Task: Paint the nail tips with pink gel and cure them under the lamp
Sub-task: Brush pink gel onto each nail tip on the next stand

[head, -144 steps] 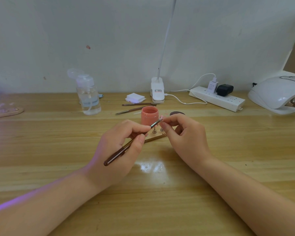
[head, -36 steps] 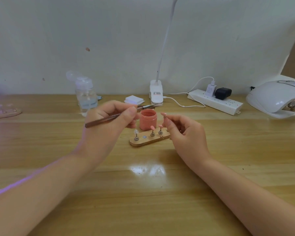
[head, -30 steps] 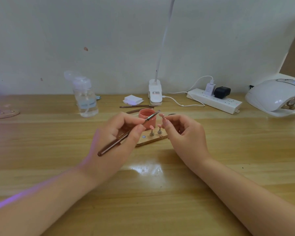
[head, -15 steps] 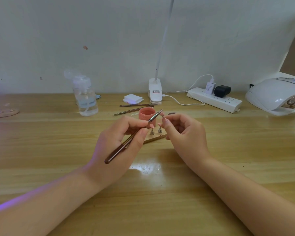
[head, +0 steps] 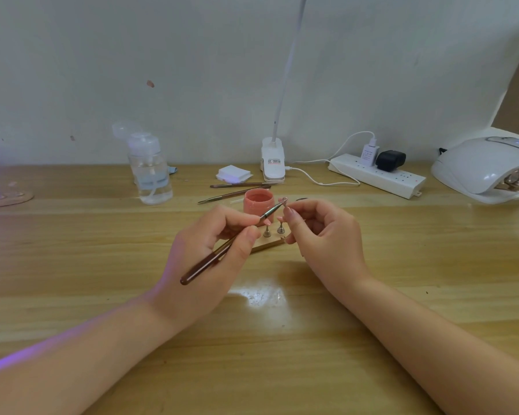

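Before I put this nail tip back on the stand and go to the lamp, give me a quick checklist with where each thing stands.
1. Brush held in left hand: ok.
2. Nail tip pinched by right hand: ok.
3. Tip fully coated: cannot tell, too small.
4. Wooden stand within reach, between the hands: ok.
5. Pink gel jar capped: not ok, open.
6. Curing lamp free: not ok, something already sits inside.
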`<state>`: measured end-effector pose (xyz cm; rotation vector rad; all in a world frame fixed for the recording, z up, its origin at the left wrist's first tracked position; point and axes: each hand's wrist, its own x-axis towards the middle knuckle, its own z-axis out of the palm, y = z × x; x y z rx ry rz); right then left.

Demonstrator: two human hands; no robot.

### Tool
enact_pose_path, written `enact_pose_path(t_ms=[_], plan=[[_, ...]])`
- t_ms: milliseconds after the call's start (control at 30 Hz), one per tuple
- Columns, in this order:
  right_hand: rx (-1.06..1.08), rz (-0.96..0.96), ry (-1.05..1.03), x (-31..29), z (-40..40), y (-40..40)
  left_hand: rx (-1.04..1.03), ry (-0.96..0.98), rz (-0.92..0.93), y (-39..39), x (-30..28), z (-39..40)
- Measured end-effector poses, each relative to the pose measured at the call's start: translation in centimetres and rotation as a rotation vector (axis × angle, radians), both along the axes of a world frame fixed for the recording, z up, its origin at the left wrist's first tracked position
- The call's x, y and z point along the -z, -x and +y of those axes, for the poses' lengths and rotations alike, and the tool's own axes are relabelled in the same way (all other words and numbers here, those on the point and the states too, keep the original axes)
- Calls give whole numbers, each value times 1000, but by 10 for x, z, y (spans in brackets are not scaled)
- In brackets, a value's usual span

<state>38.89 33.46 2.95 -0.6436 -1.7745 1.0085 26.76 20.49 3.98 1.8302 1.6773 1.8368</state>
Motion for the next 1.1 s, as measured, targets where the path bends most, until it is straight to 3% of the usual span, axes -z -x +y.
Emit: enact_pose_path(t_ms=[633,1100], plan=[[-4,15,-19,2,1,0,5,-31,-133,0,0,0],[4,6,-21,2,1,0,-18,6,-92,1,2,1]])
